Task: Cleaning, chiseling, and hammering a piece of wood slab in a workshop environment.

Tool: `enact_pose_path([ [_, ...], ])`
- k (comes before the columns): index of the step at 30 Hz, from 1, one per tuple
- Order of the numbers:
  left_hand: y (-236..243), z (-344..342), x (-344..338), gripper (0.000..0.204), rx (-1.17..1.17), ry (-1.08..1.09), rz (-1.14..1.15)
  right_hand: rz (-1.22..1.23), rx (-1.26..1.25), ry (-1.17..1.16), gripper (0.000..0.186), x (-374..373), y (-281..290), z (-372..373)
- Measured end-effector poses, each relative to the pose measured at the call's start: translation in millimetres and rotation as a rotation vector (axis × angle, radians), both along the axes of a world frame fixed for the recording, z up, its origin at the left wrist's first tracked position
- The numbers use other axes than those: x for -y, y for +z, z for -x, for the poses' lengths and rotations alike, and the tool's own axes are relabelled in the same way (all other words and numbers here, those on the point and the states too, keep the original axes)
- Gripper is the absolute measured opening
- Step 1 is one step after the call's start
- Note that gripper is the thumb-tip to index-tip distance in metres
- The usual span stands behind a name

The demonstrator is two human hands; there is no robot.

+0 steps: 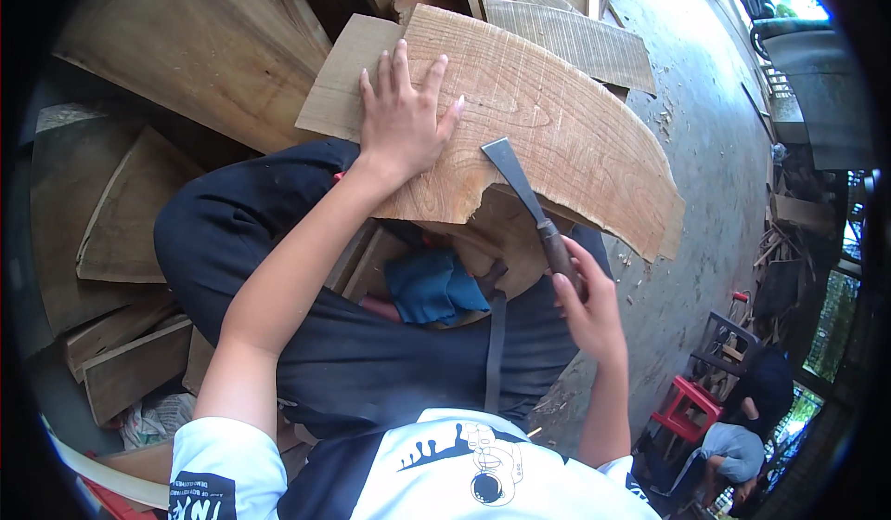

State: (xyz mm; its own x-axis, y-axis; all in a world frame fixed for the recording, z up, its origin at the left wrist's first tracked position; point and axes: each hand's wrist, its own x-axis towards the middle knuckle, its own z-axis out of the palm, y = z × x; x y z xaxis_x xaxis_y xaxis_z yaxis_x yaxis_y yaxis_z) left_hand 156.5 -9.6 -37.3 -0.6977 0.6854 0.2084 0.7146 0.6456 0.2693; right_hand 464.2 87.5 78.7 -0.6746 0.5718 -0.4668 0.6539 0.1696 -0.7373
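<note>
A broad, curved wooden board [543,116] with a notched near edge lies across my lap, pale saw marks over its grain. My left hand [406,121] rests flat on its left part, fingers spread. In my right hand [587,302] is a chisel [515,175], gripped by its dark wooden handle. Its flared metal blade points up and to the left, with the tip over the board's face; whether it touches the wood I cannot tell. Below the notch, a blue cloth [432,288] lies between my legs, beside a dark strap-like piece [497,348] on my trousers.
Wooden planks [200,51] are stacked at the left and far side, and a striped board [575,42] lies beyond mine. Wood shavings dot the concrete floor [691,102] at right. A red plastic stool [687,409] stands at lower right, near another person [733,450] bending down.
</note>
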Motion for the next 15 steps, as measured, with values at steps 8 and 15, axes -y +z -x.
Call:
enact_pose_path([
  [8, 6, -2, 0, 0.066, -0.010, 0.001, 0.012, -0.371, -0.113, 0.063, 0.055, 70, -21, -6],
  [15, 2, 0, 0, 0.065, -0.009, 0.015, 0.038, -0.506, -0.124, 0.033, 0.055, 41, -48, 65],
])
